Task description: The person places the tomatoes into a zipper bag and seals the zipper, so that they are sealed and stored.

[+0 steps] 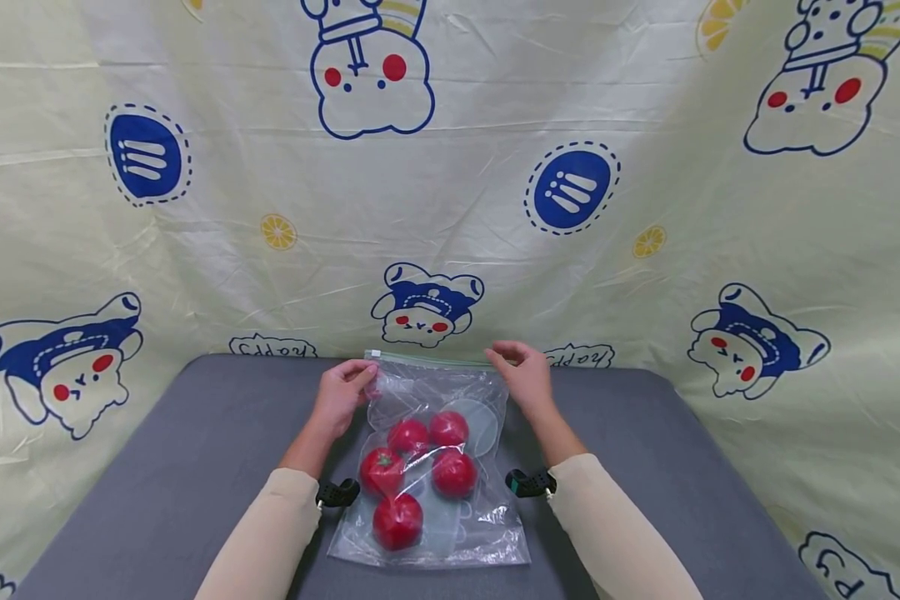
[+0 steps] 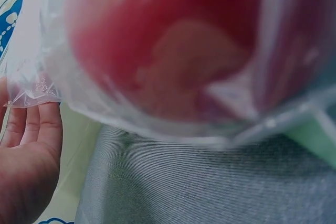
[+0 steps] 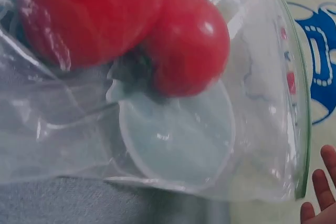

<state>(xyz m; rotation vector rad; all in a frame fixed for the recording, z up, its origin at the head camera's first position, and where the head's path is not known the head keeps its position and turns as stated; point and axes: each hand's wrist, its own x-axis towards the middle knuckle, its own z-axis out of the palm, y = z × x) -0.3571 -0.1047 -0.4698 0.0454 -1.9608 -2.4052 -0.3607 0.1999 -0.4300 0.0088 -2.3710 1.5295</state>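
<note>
A clear zip bag [image 1: 487, 533] lies on the grey table with several red tomatoes [image 1: 453, 473] inside. Its green zip strip [image 1: 435, 360] runs along the far edge, with a white slider [image 1: 375, 354] at the left end. My left hand [image 1: 341, 398] pinches the bag's left side just below the slider; in the left wrist view its fingers [image 2: 32, 124] sit behind the plastic. My right hand [image 1: 527, 379] is beside the strip's right end. The right wrist view shows its fingers [image 3: 321, 187] spread and apart from the bag's corner.
The grey table [image 1: 225, 467] extends to both sides of the bag. A pale cloth [image 1: 465, 200] printed with cartoon figures and orange slices hangs behind and around it. Black wrist straps [image 1: 531, 483] sit at both cuffs, close to the bag's sides.
</note>
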